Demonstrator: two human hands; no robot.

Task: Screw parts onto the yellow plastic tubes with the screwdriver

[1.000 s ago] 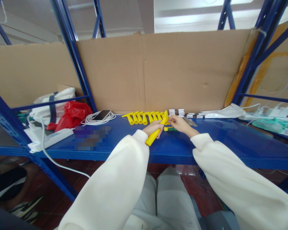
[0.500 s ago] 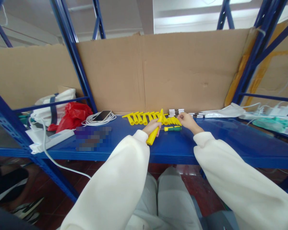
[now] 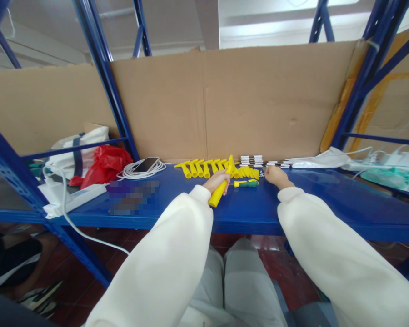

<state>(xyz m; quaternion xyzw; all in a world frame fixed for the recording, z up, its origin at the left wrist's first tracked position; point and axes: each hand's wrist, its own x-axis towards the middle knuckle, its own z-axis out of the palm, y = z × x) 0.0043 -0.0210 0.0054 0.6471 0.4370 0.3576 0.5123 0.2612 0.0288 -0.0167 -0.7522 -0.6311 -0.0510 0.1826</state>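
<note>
My left hand (image 3: 215, 181) is wrapped round a long yellow plastic handle (image 3: 221, 190) that slants up toward the back of the blue shelf (image 3: 293, 204). A row of similar yellow pieces (image 3: 204, 167) lies behind it along the cardboard. A green and yellow screwdriver (image 3: 246, 183) lies on the shelf between my hands. My right hand (image 3: 275, 175) is curled at the right end of the row, next to a stack of small white and dark flat parts (image 3: 255, 161). Whether it holds anything is hidden.
A cardboard sheet (image 3: 245, 100) backs the shelf. At the left lie a phone on a coiled white cable (image 3: 143, 166), a red bag (image 3: 104, 163), a white bag and a power strip (image 3: 71, 197). Plastic bags and chargers (image 3: 378, 165) lie at the right. Blue rack posts stand either side.
My right hand has moved right, away from the yellow handle's tip to the stack of flat parts. The screwdriver now lies uncovered. The left hand has kept its hold.
</note>
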